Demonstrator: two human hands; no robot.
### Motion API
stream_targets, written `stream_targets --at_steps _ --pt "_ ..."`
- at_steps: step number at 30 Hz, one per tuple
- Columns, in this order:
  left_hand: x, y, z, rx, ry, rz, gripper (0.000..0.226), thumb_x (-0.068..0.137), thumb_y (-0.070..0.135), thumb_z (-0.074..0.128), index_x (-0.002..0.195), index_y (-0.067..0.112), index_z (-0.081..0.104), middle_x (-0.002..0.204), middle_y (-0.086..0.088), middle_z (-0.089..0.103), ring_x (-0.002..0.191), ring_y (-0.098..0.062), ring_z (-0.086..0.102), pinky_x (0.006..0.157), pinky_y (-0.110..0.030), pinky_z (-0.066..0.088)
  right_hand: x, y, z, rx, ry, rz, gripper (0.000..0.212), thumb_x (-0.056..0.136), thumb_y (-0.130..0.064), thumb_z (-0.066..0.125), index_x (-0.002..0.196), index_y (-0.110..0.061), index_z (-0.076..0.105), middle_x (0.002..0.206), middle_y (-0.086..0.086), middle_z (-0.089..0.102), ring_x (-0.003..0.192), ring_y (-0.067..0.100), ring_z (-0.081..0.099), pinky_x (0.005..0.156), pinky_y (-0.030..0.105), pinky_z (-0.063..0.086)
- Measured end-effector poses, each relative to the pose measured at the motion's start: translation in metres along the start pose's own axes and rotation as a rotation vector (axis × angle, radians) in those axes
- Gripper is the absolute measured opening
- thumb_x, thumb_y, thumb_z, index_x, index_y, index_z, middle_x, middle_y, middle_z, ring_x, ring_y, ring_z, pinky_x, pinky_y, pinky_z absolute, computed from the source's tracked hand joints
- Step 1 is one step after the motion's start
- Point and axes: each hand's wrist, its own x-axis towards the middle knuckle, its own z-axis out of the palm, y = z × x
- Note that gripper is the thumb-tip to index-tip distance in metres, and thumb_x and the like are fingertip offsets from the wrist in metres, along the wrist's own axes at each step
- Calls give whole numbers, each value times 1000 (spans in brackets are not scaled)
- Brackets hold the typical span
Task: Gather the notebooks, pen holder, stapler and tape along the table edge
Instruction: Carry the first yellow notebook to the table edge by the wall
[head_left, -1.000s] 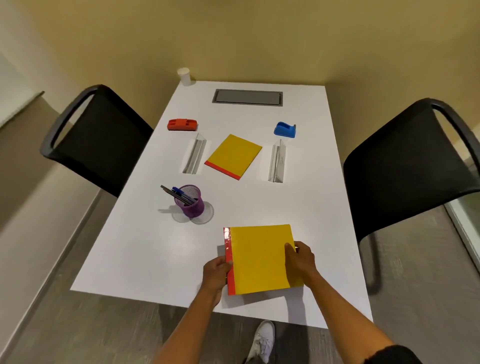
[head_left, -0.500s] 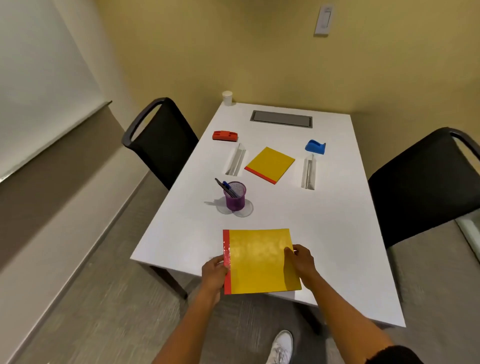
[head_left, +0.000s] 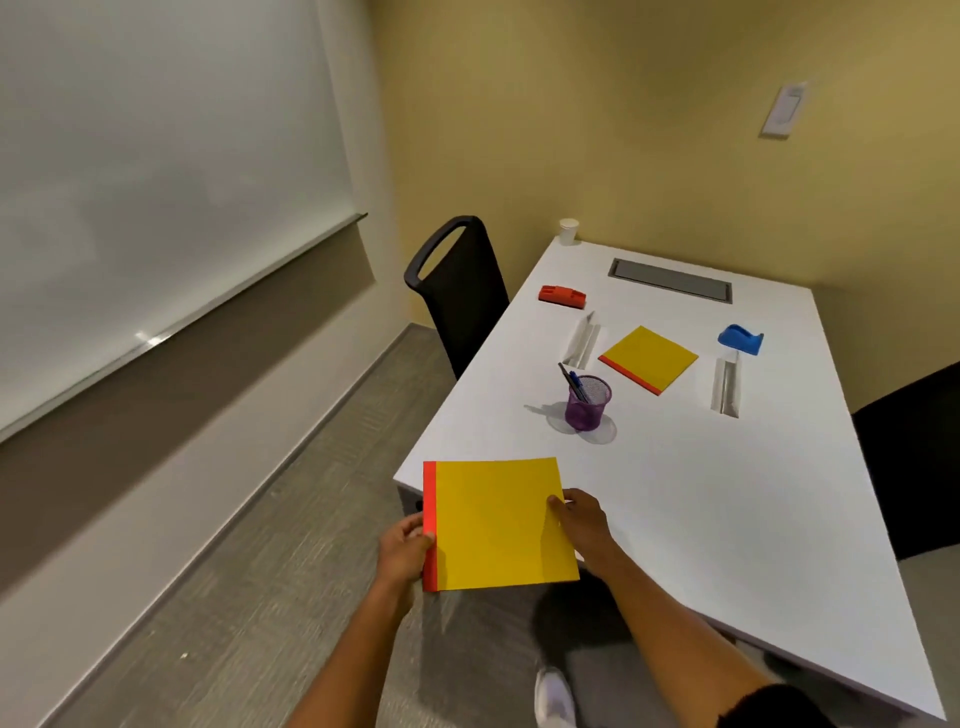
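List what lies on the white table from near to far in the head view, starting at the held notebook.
Yellow notebook with red spine held in both hands → purple mesh pen holder → second yellow notebook → red stapler → grey cable hatch → white paper cup.

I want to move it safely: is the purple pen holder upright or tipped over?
Upright. The purple pen holder stands on the white table, mouth up, with pens leaning inside.
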Motion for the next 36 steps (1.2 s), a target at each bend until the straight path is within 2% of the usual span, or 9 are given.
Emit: stream_targets --at_steps 6,11,13,17,19,24,28,33,36 --pt "26 5 -63 -77 113 -1 32 93 -1 48 124 3 56 118 -19 63 95 -28 59 82 -41 47 21 -52 59 -96 -83 -55 37 100 -30 49 128 -6 55 131 14 58 116 29 57 89 29 40" --pt "67 15 -118 -120 193 1 32 93 -2 48 124 3 56 119 -20 64 96 -31 62 83 -41 49 53 -95 118 -123 -151 -78 39 99 -31 51 129 -5 55 133 15 57 119 31 55 103 38 43" --pt "87 23 -140 -122 216 2 31 93 -2 48 123 3 57 118 -19 65 92 -28 62 82 -40 50 70 -112 141 -106 -191 -83 40 99 -32 51 129 -5 55 132 15 57 119 32 55 105 46 44" --pt "137 44 -183 -120 274 -3 36 93 -3 49 128 2 55 120 -20 64 94 -29 63 83 -41 51 114 -150 190 -20 -282 -83 37 97 -30 57 120 -3 60 121 18 63 112 35 60 99 52 49" --pt "165 62 -201 -126 302 -9 38 93 -3 50 130 2 53 121 -19 64 97 -30 63 83 -42 52 138 -169 210 45 -315 -86 33 95 -27 60 116 -2 61 116 20 65 108 35 62 94 51 52" --pt "242 123 -229 -79 320 3 36 92 -4 51 126 3 57 98 -6 67 76 -15 64 60 -26 51 214 -224 244 168 -337 -72 29 95 -19 60 120 -3 57 113 17 66 86 18 62 64 26 52" --pt "307 167 -247 -47 296 17 34 92 -3 51 125 4 59 104 -7 68 78 -14 66 61 -24 52 272 -267 260 278 -379 -39 26 96 -18 59 119 -6 56 99 9 69 83 19 67 65 29 55" --pt "371 197 -258 -52 245 9 34 91 -4 52 125 2 58 109 -14 68 88 -25 67 74 -34 54 324 -301 270 329 -366 1 25 95 -15 59 117 -2 58 103 16 70 81 23 67 63 30 54" --pt "423 218 -266 -73 192 -43 32 90 -6 53 121 1 59 109 -18 68 86 -29 66 74 -37 54 364 -317 283 358 -339 36 25 95 -12 59 116 2 59 102 18 69 77 21 66 65 32 55"
